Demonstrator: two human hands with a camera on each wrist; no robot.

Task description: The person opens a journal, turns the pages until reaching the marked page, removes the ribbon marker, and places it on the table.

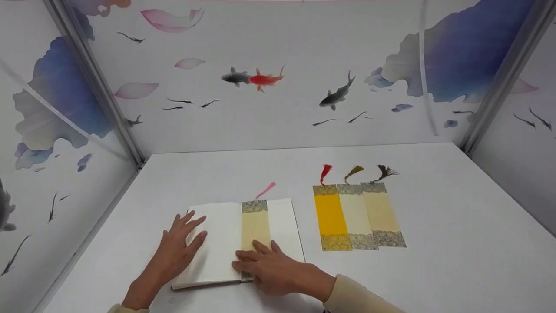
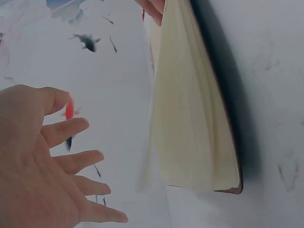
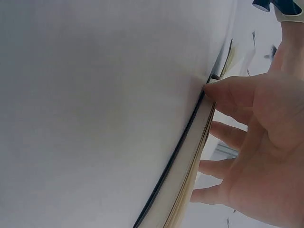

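An open notebook with blank pages lies on the white table. Near its spine, on the right page, is a beige bookmark with patterned ends and a pink tassel. My right hand rests on the bookmark's lower part, fingers spread, partly covering it. In the right wrist view, the thumb is at the notebook's lower edge. My left hand is over the left page's outer edge. The left wrist view shows its fingers spread, holding nothing, apart from the fanned pages.
Right of the notebook lie a yellow bookmark with a red tassel, a cream bookmark with an olive tassel and a beige bookmark with a dark tassel, overlapping slightly. Printed panels with fish and petals enclose the table.
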